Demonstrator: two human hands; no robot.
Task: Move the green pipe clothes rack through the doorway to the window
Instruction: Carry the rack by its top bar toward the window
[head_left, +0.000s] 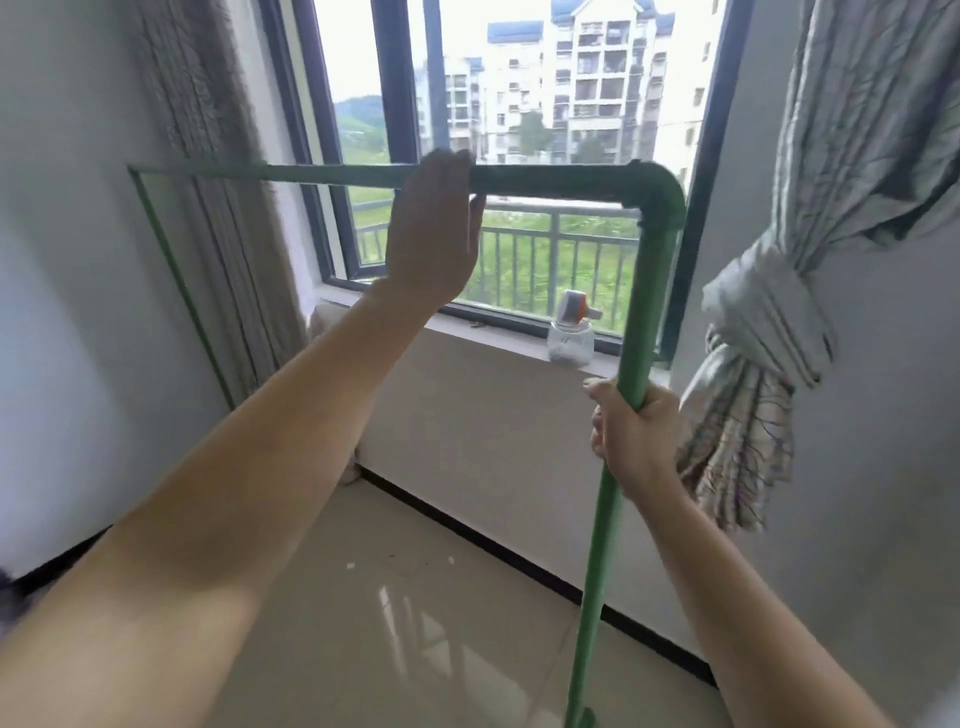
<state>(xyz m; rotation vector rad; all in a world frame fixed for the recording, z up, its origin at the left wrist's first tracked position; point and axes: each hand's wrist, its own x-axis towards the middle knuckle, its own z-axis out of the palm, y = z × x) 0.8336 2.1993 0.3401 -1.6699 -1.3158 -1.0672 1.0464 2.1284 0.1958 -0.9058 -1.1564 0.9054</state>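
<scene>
The green pipe clothes rack (652, 270) stands in front of the window (524, 130), its top bar running level from the left wall to an elbow joint at the right. My left hand (434, 228) is hooked over the top bar near its middle, fingers curled over it. My right hand (636, 434) is wrapped around the right upright post about halfway down. The far left post is thin and slants down beside the curtain. The rack's foot shows at the bottom edge of the frame.
A clear jar with an orange and white lid (570, 332) sits on the window sill (467, 325). A beige curtain (208, 182) hangs at the left, a knotted striped curtain (769, 338) at the right. Glossy tiled floor (415, 623) lies below.
</scene>
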